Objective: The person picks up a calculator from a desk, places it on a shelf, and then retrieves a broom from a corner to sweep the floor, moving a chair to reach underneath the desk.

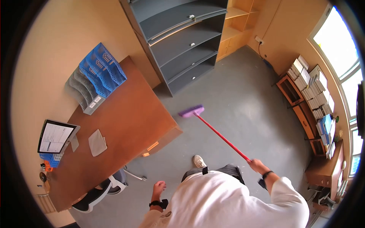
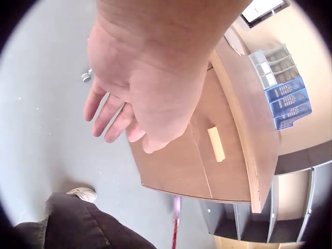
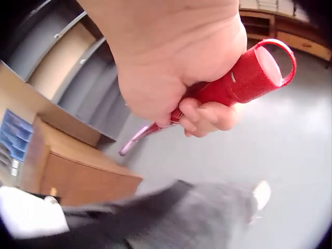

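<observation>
My right hand (image 1: 259,167) grips the upper end of a broom's red handle (image 1: 224,139). In the right wrist view the fingers of that hand (image 3: 192,88) curl round the handle, and its end cap with a hanging loop (image 3: 270,65) sticks out past the hand. The purple broom head (image 1: 192,111) is down at the grey floor, near the desk corner and the dark shelves. My left hand (image 1: 159,187) hangs beside my body and holds nothing. Its fingers are loosely bent in the left wrist view, where the hand (image 2: 145,93) overlaps the desk's side.
A brown desk (image 1: 125,110) with blue file racks (image 1: 100,70) and a monitor (image 1: 57,137) stands left. Dark grey shelves (image 1: 186,45) rise ahead. Along the right wall, low cabinets (image 1: 304,117) carry stacks of books. An office chair (image 1: 102,192) is by the desk.
</observation>
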{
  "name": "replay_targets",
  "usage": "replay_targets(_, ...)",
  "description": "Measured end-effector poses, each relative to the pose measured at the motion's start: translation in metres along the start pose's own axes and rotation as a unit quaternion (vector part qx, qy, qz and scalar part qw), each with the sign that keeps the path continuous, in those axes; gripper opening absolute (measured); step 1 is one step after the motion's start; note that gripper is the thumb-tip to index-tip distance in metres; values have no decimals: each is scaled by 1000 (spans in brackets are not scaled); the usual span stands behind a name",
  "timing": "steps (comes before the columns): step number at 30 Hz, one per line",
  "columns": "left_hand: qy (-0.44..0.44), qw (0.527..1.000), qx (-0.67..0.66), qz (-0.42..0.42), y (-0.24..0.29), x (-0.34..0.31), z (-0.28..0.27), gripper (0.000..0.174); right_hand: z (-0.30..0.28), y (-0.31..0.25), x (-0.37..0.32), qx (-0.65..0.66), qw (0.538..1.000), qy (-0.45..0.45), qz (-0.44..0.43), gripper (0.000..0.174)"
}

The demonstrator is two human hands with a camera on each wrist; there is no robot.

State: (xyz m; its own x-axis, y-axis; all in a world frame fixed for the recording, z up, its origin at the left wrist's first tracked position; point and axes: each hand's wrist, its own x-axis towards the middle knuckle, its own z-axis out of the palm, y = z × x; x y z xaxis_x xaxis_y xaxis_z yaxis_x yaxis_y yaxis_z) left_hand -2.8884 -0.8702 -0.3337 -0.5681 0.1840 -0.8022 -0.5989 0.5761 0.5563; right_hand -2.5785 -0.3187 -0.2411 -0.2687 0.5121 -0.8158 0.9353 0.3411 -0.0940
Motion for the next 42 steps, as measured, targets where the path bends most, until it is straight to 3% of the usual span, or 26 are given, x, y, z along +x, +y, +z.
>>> replay_targets(2, 1, 1000, 6, -15, -8, -12, 2, 25, -7, -82, 43, 19, 993, -28, -114, 58)
replay_targets(3, 3, 999, 9, -34, -10, -19, 3, 25, -1, -126, 70, 39, 994, -40, -98, 56)
replay_targets(4, 5, 999, 13, -32, -11, -29, 3, 25, 22, -155, 117, 46, 973, -22, -227, 51)
replay_targets(5, 7, 999, 10, -37, -8, -43, 3, 25, 19, -205, 124, 110, 975, -31, -191, 47)
replay_targets(6, 9, 999, 8, -40, -4, -49, 4, 26, 58, -224, 190, 34, 940, -1, -338, 37)
replay_targets(8, 17, 999, 20, -42, -13, -61, 0, 26, 25, -307, 150, -53, 967, -32, -247, 29)
replay_targets(9, 30, 999, 11, -43, -16, -68, -4, 27, 22, -312, 143, -39, 967, -36, -249, 29)
replay_targets(11, 42, 998, 15, -41, -17, -77, -10, 27, 22, -317, 133, -1, 997, 12, -70, 36)
replay_targets(14, 64, 996, -6, -68, -28, -86, -5, 31, 39, -212, 147, -88, 987, 84, -108, 32)
replay_targets(15, 56, 995, -1, -79, -36, -85, -4, 30, 40, -163, 142, -102, 987, 83, -94, 31)
replay_targets(17, 44, 994, 0, -96, -51, -83, 6, 28, 47, -49, 112, -207, 958, 93, -173, 28)
replay_targets(18, 23, 994, 7, -111, -55, -80, 12, 29, 43, 1, 77, -183, 971, 79, -129, 27)
replay_targets(19, 2, 992, 14, -122, -57, -75, 19, 29, 56, 65, 58, -252, 952, 82, -152, 26)
replay_targets(20, 0, 992, 9, -123, -60, -66, 28, 29, 42, 97, 11, -216, 972, 53, -82, 26)
replay_targets(22, -67, 987, 139, -34, -59, -52, 48, 30, 53, 188, -43, -160, 984, 70, 23, 34)
replay_targets(24, -101, 967, 232, 39, -43, -44, 73, 30, 15, 202, -107, -120, 983, 3, 136, 40)
replay_targets(25, -80, 986, 148, -17, -27, -43, 88, 29, 10, 217, -123, -75, 982, 35, 167, 40)
replay_targets(26, -57, 994, 62, -73, -6, -44, 104, 29, 5, 229, -129, -67, 982, 36, 170, 40)
replay_targets(27, -59, 994, 69, -67, 16, -46, 119, 29, -1, 242, -131, -51, 984, 32, 168, 41)
replay_targets(32, 26, 997, 46, 50, 93, -85, 191, 30, -45, 267, -74, -23, 996, 41, 73, 43)
replay_targets(35, 37, 996, 46, 69, 92, -118, 226, 30, -65, 215, 29, -30, 996, 72, -33, 43)
replay_targets(38, 20, 997, 60, 44, 55, -154, 247, 28, -93, 121, 134, -22, 984, 77, -160, 26)
replay_targets(39, 0, 996, 74, 41, 32, -160, 247, 27, -95, 90, 171, -19, 976, 131, -173, 27)
replay_targets(42, -70, 992, 109, 13, 9, -216, 251, 22, -150, 33, 209, -60, 976, 125, -170, 25)
